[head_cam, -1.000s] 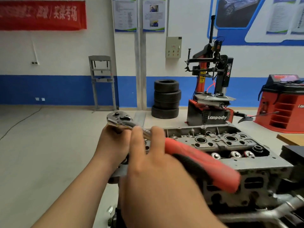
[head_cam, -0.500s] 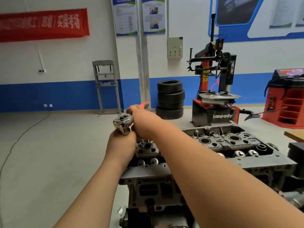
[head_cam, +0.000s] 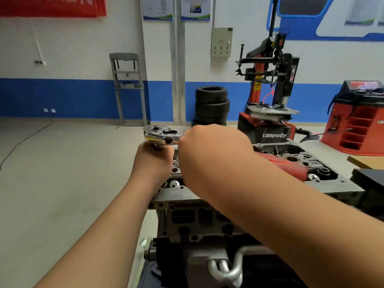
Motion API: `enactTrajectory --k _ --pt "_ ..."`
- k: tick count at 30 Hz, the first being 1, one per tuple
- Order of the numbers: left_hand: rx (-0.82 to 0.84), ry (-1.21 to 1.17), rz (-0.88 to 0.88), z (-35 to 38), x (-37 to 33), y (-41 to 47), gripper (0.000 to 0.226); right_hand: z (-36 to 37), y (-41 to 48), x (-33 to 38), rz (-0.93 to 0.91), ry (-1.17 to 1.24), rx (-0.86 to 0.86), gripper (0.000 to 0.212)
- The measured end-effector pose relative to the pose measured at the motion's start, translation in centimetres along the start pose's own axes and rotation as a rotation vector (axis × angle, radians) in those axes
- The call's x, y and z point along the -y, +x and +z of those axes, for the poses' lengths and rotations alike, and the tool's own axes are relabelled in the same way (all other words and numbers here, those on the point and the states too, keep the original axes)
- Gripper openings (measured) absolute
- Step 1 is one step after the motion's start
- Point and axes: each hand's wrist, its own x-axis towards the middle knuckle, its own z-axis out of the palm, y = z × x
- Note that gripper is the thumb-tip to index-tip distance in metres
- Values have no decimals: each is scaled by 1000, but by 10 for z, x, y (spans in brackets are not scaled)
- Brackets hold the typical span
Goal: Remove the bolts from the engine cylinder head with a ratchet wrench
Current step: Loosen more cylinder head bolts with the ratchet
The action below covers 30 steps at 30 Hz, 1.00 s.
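Wrench (head_cam: 161, 135): chrome ratchet head held level above the left end of the cylinder head (head_cam: 332, 187), top face and selector up. A dark drive stub drops from its underside into the left hand. The red handle runs back to the right over the casting and is largely covered by the right forearm; only its far end shows.

Left hand (head_cam: 153, 161): directly under the ratchet head, fingers curled round the dark stub. Fingertips are on the far side and not visible. What the stub seats on is hidden behind this hand.

Right hand (head_cam: 212, 150): closed in a fist round the handle just beside the ratchet head, back of the hand to the camera, finger ends hidden. The two hands are nearly touching.

Cylinder head: grey casting, lying flat on top of an engine block (head_cam: 187, 225), open side up, with bores and round valve caps showing along its length. Individual bolts cannot be made out.

Surroundings: stack of tyres (head_cam: 212, 104) against the blue-and-white wall; red and black tyre changer (head_cam: 270, 96) marked "Lanpody" to its right; red cabinet (head_cam: 361, 121) further right; grey press frame (head_cam: 127, 88) to the left; red banner (head_cam: 52, 6) at upper left; a cable (head_cam: 25, 138) lies on the floor.
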Motion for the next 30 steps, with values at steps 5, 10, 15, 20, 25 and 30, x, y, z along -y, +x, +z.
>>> enactTrajectory --k 5,10,15,20,25,30 --pt "38 -205 -159 4 3 0 15 0 34 -7 51 -240 2 15" --pt "77 -455 -223 1 4 -2 17 34 91 -16 35 111 37 44" --pt "73 -354 -217 0 3 1 14 54 120 -3 -101 316 -21 54" --pt "40 -287 -205 2 -1 -1 16 59 98 -10 12 203 -131 54" --pt "44 -210 -203 5 -1 2 22 38 39 -9 193 -79 -111 45" --pt "33 -16 -69 1 -3 0 27 22 -6 9 -7 -138 -152 37"
